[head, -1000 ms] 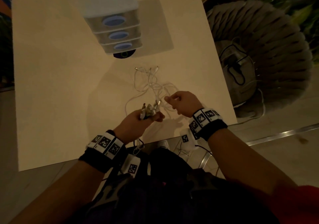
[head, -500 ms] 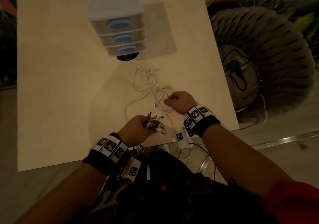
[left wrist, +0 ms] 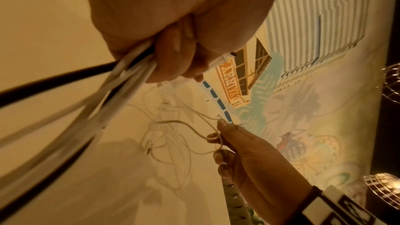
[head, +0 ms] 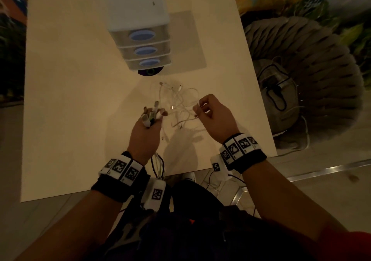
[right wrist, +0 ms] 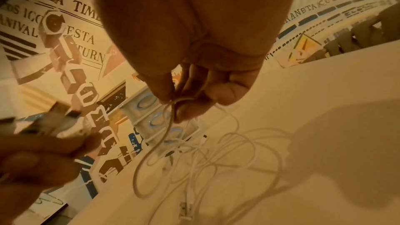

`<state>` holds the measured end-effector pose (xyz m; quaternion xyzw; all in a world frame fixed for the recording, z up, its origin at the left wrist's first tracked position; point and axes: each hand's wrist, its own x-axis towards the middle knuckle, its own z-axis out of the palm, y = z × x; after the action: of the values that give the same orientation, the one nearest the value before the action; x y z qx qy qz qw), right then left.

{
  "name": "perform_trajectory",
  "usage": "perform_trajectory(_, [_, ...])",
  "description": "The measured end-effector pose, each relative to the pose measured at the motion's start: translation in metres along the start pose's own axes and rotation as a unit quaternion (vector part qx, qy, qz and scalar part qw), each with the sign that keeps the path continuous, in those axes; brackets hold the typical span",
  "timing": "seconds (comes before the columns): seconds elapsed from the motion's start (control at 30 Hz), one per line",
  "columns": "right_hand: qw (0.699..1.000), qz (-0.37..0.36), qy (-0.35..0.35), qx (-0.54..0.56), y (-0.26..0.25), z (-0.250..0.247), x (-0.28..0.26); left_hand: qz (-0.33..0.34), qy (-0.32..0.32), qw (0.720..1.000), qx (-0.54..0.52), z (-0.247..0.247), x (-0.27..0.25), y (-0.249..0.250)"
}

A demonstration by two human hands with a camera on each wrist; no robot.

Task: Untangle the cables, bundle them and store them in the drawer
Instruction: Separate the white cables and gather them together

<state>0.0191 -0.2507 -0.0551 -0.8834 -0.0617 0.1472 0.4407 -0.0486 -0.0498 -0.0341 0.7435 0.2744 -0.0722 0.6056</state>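
A tangle of thin white cables (head: 180, 104) (right wrist: 207, 158) lies on the beige table (head: 80, 120) in front of a small three-drawer unit (head: 143, 49). My left hand (head: 147, 124) (left wrist: 173, 61) grips a bunch of cable ends, white and black, with the plugs (head: 150, 116) sticking up out of the fist and the cords (left wrist: 90, 109) trailing back toward my wrist. My right hand (head: 210, 114) (right wrist: 184, 102) pinches a loop of one white cable (right wrist: 168, 126) and holds it lifted just above the tangle. All three drawers appear closed.
A dark round object (head: 149, 72) sits at the foot of the drawer unit. Right of the table stands a large grey ribbed seat (head: 311, 75) with a grey bag (head: 279, 91) against it. The table's near edge (head: 120, 186) is by my body.
Both hands have risen and moved away from me toward the tangle. The left fist has turned so the plugs point up. The right hand has lifted a cable loop.
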Motion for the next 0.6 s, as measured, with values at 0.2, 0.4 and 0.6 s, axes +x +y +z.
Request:
perform_trajectory(0.2, [0.992, -0.105, 0.051, -0.05, -0.003, 0.003, -0.009, 0.077, -0.061, 0.992, 0.081, 0.025, -0.002, 0.016])
perform_trajectory(0.4, [0.995, -0.04, 0.04, 0.087, -0.01, -0.006, -0.008, 0.051, -0.168, 0.963, 0.206, 0.033, 0.004, 0.016])
perform_trajectory(0.6, [0.968, 0.013, 0.101, 0.228, -0.012, -0.029, 0.002, 0.018, -0.202, 0.951, 0.233, 0.028, 0.005, 0.009])
